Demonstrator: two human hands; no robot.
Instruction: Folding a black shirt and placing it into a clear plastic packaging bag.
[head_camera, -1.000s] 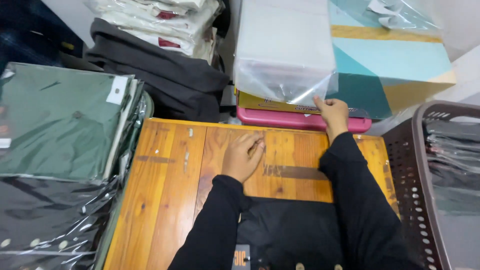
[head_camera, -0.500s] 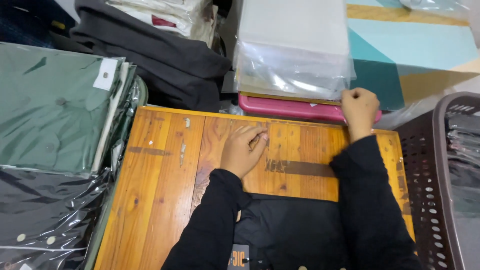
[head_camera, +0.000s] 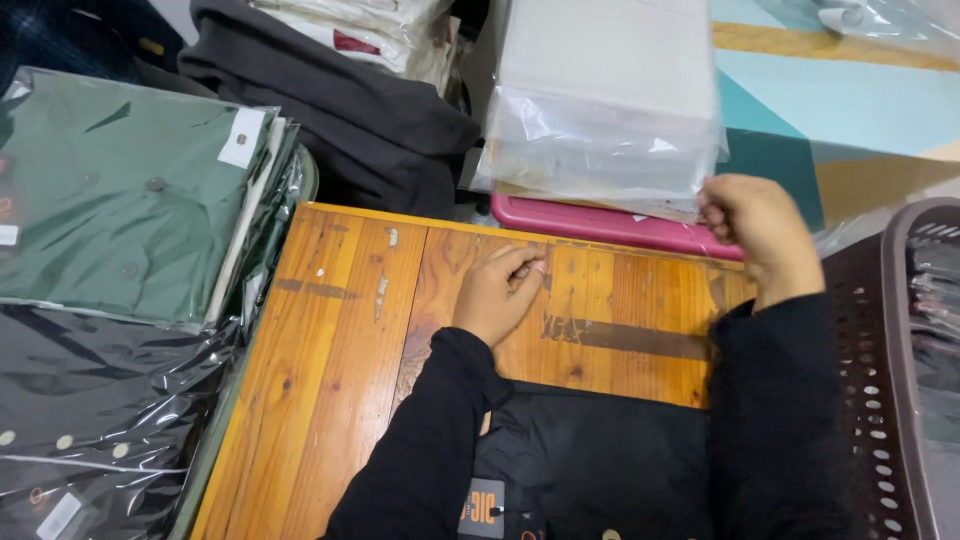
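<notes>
Two hands over wooden table (head_camera: 330, 350): left hand (head_camera: 497, 295) loosely curled, empty, resting; right hand (head_camera: 755, 228) pinching clear plastic bags (head_camera: 600, 150) at far edge.

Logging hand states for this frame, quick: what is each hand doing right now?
Left hand: loosely curled, resting on the wooden board, holding nothing.
Right hand: closed, pinching the edge of the clear plastic bags.
</notes>
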